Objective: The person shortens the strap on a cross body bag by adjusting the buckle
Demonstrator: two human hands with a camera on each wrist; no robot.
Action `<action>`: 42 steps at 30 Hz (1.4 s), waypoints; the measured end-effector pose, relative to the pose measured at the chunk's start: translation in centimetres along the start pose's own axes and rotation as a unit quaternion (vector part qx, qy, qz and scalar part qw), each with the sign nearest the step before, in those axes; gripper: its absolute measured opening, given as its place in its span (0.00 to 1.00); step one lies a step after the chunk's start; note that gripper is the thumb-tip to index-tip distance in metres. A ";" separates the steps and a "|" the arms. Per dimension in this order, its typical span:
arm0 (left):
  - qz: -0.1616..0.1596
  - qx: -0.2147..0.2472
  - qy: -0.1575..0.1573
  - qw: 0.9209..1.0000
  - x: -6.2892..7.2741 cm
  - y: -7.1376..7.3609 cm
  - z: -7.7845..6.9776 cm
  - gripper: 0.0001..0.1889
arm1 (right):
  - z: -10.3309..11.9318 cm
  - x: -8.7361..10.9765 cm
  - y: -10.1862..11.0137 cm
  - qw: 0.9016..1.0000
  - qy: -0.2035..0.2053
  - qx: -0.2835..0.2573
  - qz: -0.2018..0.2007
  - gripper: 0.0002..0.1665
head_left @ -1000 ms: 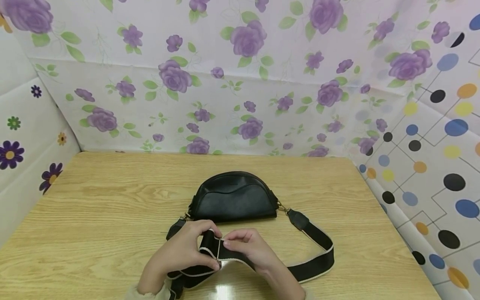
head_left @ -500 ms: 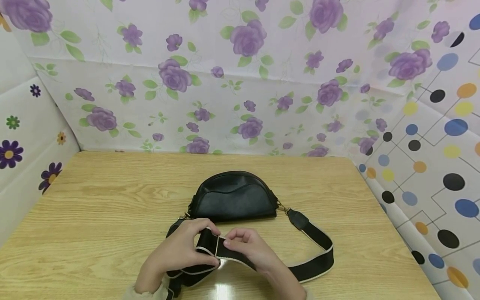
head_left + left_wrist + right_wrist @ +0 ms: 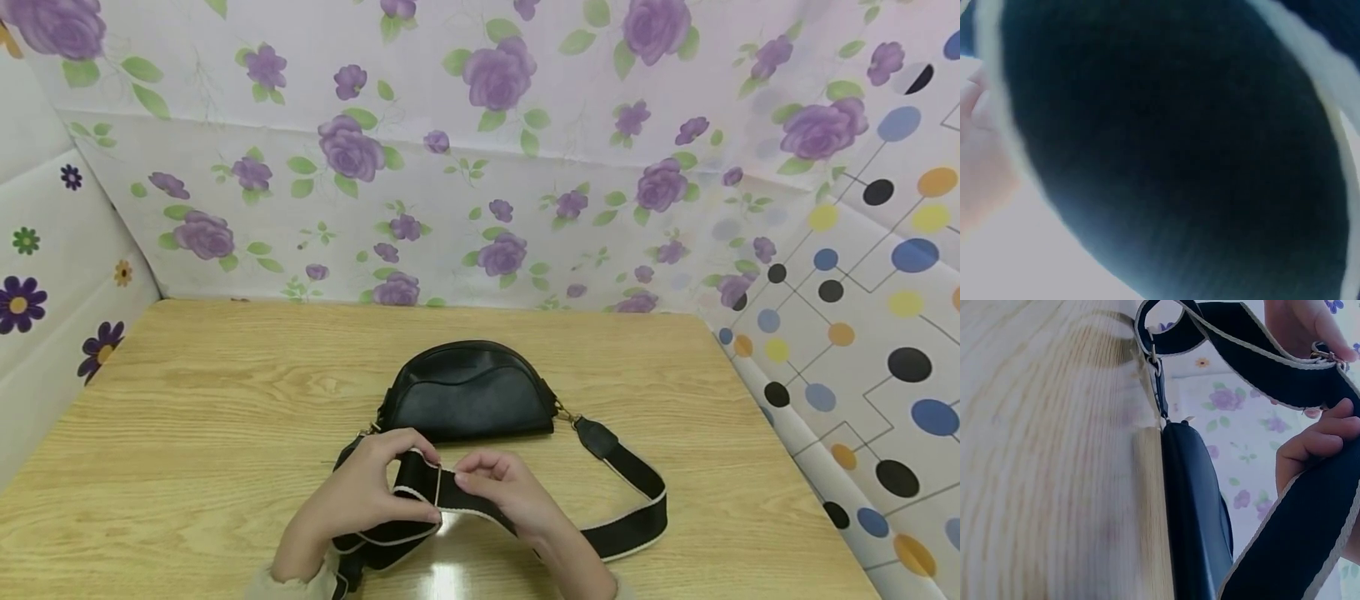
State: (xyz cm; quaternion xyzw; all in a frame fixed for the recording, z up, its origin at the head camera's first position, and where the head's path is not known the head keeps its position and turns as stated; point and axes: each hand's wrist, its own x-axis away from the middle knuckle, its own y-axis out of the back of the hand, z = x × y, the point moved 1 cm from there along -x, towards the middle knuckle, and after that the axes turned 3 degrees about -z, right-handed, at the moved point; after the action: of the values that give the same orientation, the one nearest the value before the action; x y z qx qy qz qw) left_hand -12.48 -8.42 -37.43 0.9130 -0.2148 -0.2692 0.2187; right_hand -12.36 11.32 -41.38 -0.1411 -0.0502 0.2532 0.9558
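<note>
A black half-moon shoulder bag (image 3: 472, 404) lies on the table, its wide black strap with white edges clipped on at both ends. In front of it, my left hand (image 3: 360, 487) pinches the metal slider buckle (image 3: 438, 485), fingertips at its top and thumb at its bottom. A loop of strap bulges between thumb and fingers. Just right of the buckle, my right hand (image 3: 513, 492) pinches the strap (image 3: 468, 496) between thumb and fingers. The right wrist view shows those fingers (image 3: 1322, 444) curled at the webbing. Blurred strap (image 3: 1179, 137) covers most of the left wrist view.
The strap's right part (image 3: 633, 533) curves over the wood-grain table (image 3: 225, 392) from a leather tab (image 3: 597, 439). More strap lies bunched under the left hand. Floral sheeting (image 3: 420, 217) hangs behind, dotted sheeting (image 3: 847, 333) at the right.
Both hands and the buckle have risen slightly. My right fingertips have slid a little to the right along the strap, away from the buckle. The bag stays put.
</note>
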 end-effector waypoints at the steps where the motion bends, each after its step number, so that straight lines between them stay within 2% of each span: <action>1: 0.001 -0.001 0.005 1.000 0.0 0.1 0.0 0.20 | 0.0 0.0 0.0 1.000 -0.002 -0.003 -0.001 0.10; 6: 0.006 -0.001 0.020 1.000 0.0 0.2 0.1 0.21 | 0.1 0.0 -0.1 1.000 -0.013 -0.006 -0.007 0.09; 11: 0.009 -0.008 0.015 1.000 0.0 0.0 0.2 0.20 | 0.0 0.0 -0.1 1.000 -0.011 -0.007 -0.007 0.09; 21: -0.002 0.004 -0.023 1.000 -0.1 -0.6 0.1 0.20 | 0.0 0.0 -0.6 1.000 -0.011 -0.014 -0.012 0.08; 28: -0.011 0.006 -0.046 0.999 -0.1 -0.6 0.1 0.19 | 0.3 0.1 -1.2 0.999 -0.021 0.033 -0.023 0.02; 34: -0.014 0.014 -0.048 0.999 0.0 -0.4 0.0 0.19 | 0.4 0.1 -1.1 0.997 -0.033 0.064 -0.037 0.08; 42: -0.016 0.023 -0.036 0.999 0.1 -0.2 0.0 0.18 | 0.6 0.3 -0.3 0.992 -0.005 0.126 -0.025 0.15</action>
State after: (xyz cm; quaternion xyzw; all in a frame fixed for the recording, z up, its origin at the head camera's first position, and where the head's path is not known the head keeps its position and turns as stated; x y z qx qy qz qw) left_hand -12.35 -8.31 -37.56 0.9107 -0.2142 -0.3001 0.1860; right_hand -12.07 11.36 -40.70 -0.0167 -0.0260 0.2338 0.9718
